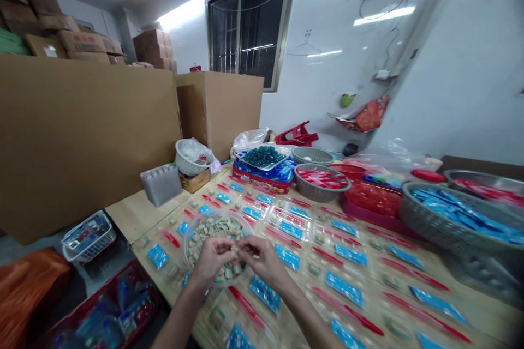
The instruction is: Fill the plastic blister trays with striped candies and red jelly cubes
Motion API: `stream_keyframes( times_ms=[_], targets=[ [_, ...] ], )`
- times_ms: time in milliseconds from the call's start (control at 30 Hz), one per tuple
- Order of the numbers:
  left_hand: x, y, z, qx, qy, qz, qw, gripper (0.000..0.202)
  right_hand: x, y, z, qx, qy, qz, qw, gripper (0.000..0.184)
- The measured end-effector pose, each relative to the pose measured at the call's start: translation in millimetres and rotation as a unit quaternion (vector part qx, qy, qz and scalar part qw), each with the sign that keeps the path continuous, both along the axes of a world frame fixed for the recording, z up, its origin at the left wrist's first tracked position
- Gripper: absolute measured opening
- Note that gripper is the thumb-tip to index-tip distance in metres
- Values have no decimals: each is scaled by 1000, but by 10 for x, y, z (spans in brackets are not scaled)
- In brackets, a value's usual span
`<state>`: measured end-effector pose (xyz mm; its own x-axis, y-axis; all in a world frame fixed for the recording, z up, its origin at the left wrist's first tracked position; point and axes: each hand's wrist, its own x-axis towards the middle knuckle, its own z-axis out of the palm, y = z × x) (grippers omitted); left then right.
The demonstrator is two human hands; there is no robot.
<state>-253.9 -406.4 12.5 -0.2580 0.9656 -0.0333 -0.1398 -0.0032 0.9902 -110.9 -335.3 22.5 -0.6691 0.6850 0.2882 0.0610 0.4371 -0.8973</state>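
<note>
My left hand (pixel 212 257) and my right hand (pixel 262 258) meet over a clear round bowl (pixel 196 229) filled with small green-and-orange striped pieces (pixel 213 227). Both hands have their fingers pinched together around a few of these pieces just above the bowl. The bowl rests on a wooden table (pixel 135 212) covered with rows of clear packets (pixel 295 229), each holding a blue piece and a red stick.
Grey baskets of red sticks (pixel 321 181) and blue packets (pixel 454 215) stand at the back right. A tray of dark green pieces (pixel 264 157), a white basket (pixel 191 157) and large cardboard boxes (pixel 82 136) are behind. A small white basket (pixel 88 235) and a red crate (pixel 118 305) sit lower left.
</note>
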Motion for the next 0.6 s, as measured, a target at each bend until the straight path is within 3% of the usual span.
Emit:
stream_keyframes(
  times_ms=[200, 333, 467, 600],
  targets=[
    [41, -10, 8, -29, -26, -19, 999, 24, 47, 79, -17, -79, 5, 37, 996, 7],
    [94, -20, 19, -42, -35, -18, 998, 41, 63, 87, -69, -196, 41, 58, 978, 10],
    [107, -18, 43, -50, -30, 10, 998, 54, 124, 100, -133, -384, 113, 40, 916, 17],
    [30, -83, -54, -39, 117, 101, 987, 44, 334, 185, -230, -493, 167, 11, 854, 21]
  ],
)
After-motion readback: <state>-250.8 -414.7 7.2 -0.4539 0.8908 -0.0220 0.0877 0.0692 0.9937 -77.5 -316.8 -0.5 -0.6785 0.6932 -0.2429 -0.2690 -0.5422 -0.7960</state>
